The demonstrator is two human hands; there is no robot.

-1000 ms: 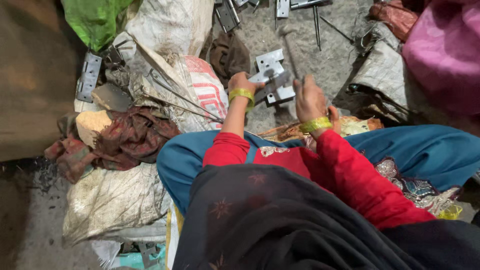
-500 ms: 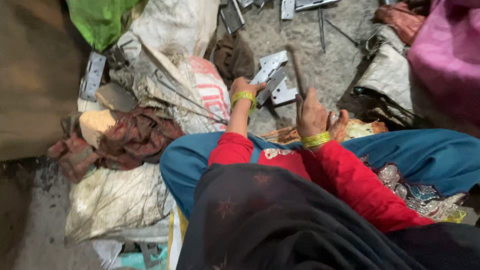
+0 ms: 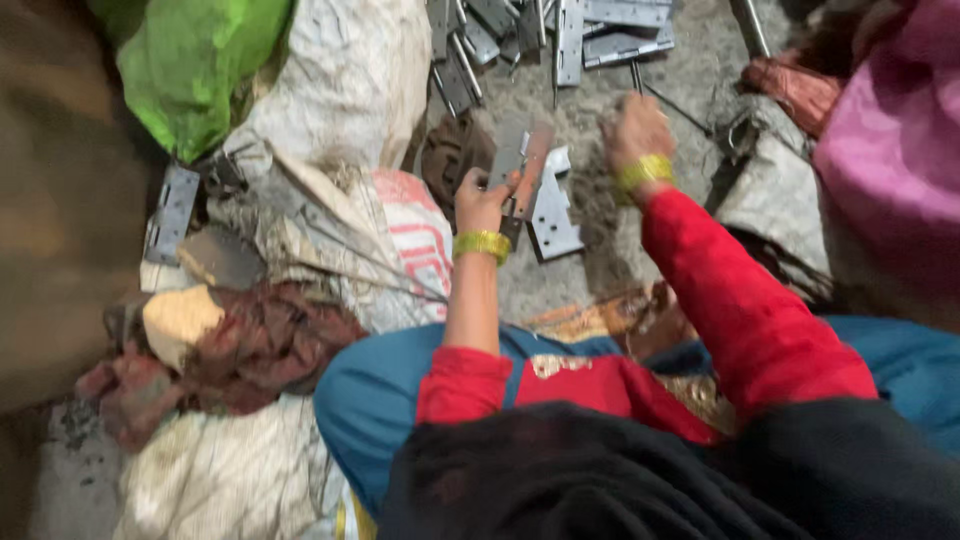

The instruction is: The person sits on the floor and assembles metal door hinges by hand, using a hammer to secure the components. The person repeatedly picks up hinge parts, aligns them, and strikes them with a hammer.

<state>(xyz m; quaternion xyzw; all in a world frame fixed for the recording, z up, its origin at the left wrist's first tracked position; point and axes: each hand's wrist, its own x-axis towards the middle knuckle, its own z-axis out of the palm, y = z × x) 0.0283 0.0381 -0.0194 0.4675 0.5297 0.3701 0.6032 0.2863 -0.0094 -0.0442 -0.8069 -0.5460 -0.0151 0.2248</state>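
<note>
Head view looked down on a person seated on the ground, wearing a red top with blue trousers and a dark cloth over the lap. Their left hand (image 3: 483, 200), with a yellow bangle at the wrist, was raised in front of them, its grip clenched around a flat grey metal hinge plate with screw holes (image 3: 520, 160), held upright and slightly tilted. Just below and beside it, a second flat grey hinge plate (image 3: 553, 215) lay on the dusty grey ground (image 3: 690, 50). Their right hand (image 3: 635, 130), also with a yellow bangle, was lifted to the right of the held plate and apart from it; the fingers were curled into a fist, but motion blur hid whether that grip enclosed anything. Farther away, at the top of the frame, lay a loose pile of similar grey metal plates and rods (image 3: 560, 35). To the left sat worn white woven sacks (image 3: 345, 90), a bright green bag (image 3: 195, 75), a crumpled reddish-brown rag (image 3: 255, 350), and another lone grey hinge plate (image 3: 172, 212). A pink cloth (image 3: 895, 140) filled the right edge.
</note>
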